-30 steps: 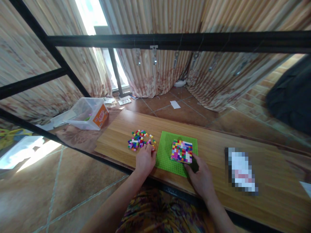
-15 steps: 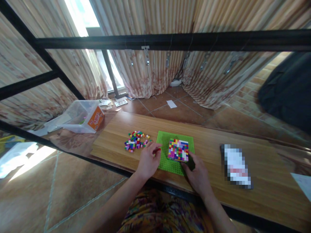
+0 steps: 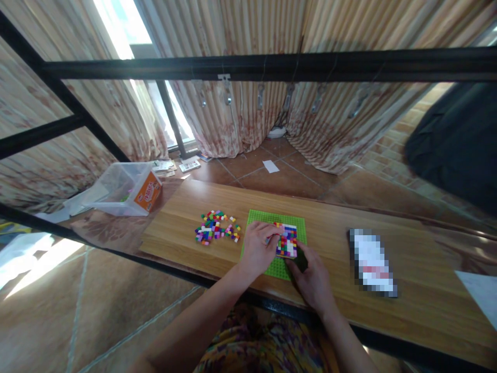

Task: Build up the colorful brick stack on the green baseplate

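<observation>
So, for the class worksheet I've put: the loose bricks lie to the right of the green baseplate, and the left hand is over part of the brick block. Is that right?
Not quite: the loose bricks lie to the left of the green baseplate, as the head view shows. The left hand is over part of the brick block.

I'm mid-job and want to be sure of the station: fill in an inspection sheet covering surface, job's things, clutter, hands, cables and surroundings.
Surface: light-brown wood-grain tabletop, bare wood visible around the things.
Job's things: flat multicoloured stack of small plastic bricks on a square green studded baseplate; loose multicoloured bricks left of it.
Clutter: blurred-out dark-edged whitish object on the right; white sheet farther right.
Hands: left hand over the stack's left part, any held brick hidden; right hand at its lower right corner.
Cables: nothing seen.
Surroundings: clear plastic bin with orange label beyond the left end; striped curtains behind.
</observation>
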A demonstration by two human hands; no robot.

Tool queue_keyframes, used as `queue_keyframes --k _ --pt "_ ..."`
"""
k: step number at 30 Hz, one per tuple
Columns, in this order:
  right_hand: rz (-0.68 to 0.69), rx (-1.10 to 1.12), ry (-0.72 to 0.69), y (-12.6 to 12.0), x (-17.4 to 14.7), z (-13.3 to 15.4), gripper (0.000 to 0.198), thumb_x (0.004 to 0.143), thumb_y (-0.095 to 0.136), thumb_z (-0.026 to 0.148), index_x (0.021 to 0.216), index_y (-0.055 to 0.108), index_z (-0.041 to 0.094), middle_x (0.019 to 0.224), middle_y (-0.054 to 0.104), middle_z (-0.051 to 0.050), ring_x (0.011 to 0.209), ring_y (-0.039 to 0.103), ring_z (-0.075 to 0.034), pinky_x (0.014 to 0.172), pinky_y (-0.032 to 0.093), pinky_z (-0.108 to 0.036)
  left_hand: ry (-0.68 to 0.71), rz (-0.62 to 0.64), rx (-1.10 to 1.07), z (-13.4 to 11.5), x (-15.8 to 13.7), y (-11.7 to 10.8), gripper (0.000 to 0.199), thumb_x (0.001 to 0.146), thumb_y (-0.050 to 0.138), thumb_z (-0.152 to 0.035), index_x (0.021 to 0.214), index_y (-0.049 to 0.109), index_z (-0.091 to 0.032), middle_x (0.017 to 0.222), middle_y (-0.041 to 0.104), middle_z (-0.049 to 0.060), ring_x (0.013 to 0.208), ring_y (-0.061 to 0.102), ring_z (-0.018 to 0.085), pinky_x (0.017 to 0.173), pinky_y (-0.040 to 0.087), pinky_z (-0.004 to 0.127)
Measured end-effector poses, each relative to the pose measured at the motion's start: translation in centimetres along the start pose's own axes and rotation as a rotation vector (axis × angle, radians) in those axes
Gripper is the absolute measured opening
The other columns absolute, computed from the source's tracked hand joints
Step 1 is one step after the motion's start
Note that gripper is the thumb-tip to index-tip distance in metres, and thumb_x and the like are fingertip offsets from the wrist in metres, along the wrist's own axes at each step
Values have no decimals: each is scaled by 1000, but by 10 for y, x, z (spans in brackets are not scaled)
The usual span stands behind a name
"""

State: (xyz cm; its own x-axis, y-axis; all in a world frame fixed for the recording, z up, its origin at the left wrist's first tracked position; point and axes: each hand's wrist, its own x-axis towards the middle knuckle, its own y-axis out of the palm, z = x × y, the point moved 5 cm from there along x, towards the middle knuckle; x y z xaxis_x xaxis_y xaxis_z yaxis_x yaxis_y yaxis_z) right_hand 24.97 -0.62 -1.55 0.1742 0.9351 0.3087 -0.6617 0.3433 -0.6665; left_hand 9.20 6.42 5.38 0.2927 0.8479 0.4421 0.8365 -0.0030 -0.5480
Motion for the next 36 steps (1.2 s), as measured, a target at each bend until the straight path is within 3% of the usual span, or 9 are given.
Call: queue_keyframes --k 6,36 --pt "11 1 6 0 0 1 48 85 58 38 128 52 18 122 63 -13 112 58 -28 97 46 -48 42 -4 43 3 0 10 14 89 59 -16 88 71 -24 88 74 -1 87 61 18 87 43 38" --pt "4 -5 22 1 0 -2 50 85 58 42 128 53 18 121 63 -14 111 58 -28 97 46 -49 208 -34 93 5 -10 10 19 87 51 -13 91 68 -19 100 64 7 101 54 20 93 47 39"
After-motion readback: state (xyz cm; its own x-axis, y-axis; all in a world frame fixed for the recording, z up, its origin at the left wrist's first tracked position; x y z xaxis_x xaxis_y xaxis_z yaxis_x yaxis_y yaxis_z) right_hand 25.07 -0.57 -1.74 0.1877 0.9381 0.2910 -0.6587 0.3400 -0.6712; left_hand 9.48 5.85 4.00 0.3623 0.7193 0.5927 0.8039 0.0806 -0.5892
